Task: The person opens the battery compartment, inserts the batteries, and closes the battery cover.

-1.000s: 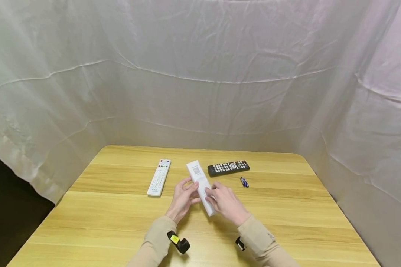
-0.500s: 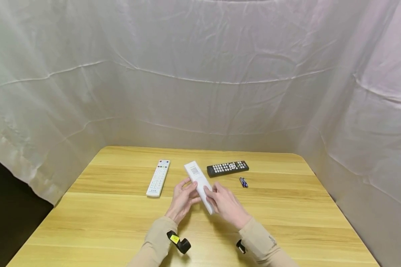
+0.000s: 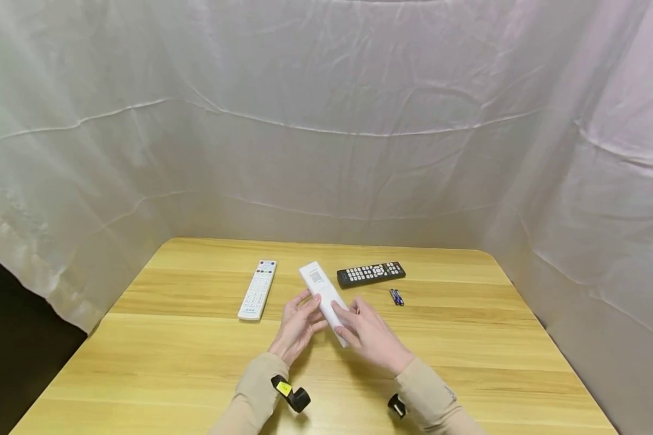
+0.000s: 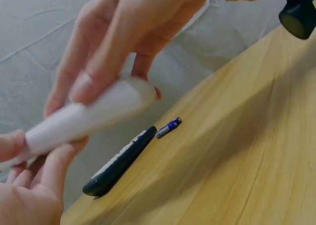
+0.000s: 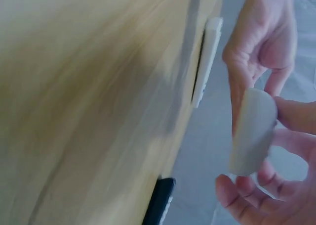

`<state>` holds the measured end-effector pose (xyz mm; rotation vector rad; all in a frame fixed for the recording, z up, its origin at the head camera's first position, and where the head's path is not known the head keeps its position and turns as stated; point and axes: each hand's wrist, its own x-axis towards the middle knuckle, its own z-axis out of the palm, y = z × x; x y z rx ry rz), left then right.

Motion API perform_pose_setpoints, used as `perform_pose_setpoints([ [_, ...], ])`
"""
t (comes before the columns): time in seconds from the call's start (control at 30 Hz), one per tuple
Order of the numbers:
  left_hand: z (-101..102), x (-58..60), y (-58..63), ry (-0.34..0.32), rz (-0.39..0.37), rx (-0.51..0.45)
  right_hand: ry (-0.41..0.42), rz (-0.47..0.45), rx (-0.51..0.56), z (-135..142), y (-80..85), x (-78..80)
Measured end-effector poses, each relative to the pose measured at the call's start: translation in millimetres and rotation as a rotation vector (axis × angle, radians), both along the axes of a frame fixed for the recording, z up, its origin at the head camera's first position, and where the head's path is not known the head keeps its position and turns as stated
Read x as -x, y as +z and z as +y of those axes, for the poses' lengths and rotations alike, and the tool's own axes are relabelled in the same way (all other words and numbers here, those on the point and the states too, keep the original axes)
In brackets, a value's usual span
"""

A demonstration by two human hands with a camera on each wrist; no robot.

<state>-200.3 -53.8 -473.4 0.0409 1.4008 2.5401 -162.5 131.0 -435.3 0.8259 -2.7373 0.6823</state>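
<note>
A white remote control [image 3: 317, 279] is held back side up and slanted above the table, with a printed square code on its far part. My left hand [image 3: 295, 326] grips it from the left side, thumb on top and fingers beneath. On the right, my right hand [image 3: 374, 335] holds the near half between thumb and fingers. The left wrist view has the raised remote [image 4: 98, 113] slightly blurred between both hands. Its rounded near end [image 5: 254, 131] faces the camera in the right wrist view. The button side is turned away from the head view.
A second white remote [image 3: 257, 291] lies face up on the wooden table [image 3: 168, 356], left of my hands. Behind my right hand lies a black remote [image 3: 371, 273]. Blue batteries [image 3: 396, 296] rest side by side in front of its right end. Pale curtains surround the table.
The fingers of my right hand have shifted on the near half of the remote and now spread wider. The right wrist has moved slightly right. My left hand keeps its hold.
</note>
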Motion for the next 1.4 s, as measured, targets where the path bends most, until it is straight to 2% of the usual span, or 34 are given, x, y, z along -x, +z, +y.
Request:
perform_pose_setpoints([
  [0.27,-2,2.6,1.0,-0.052,0.039,0.005,0.001,-0.051,0.213,6,3.3,3.7],
  [0.47,-4,2.9,1.8,-0.092,0.029,0.018,-0.061,-0.050,0.272,11,1.4,7.5],
  [0.7,-6,3.4,3.4,-0.117,0.018,0.036,-0.072,-0.055,0.358,16,-0.4,8.9],
  [1.13,-8,1.6,5.4,0.005,0.057,0.166,-0.104,-0.055,0.387,25,-2.3,11.1],
  [1.4,-10,1.1,7.5,0.109,0.107,0.252,-0.073,-0.025,0.401,30,-5.3,12.2],
])
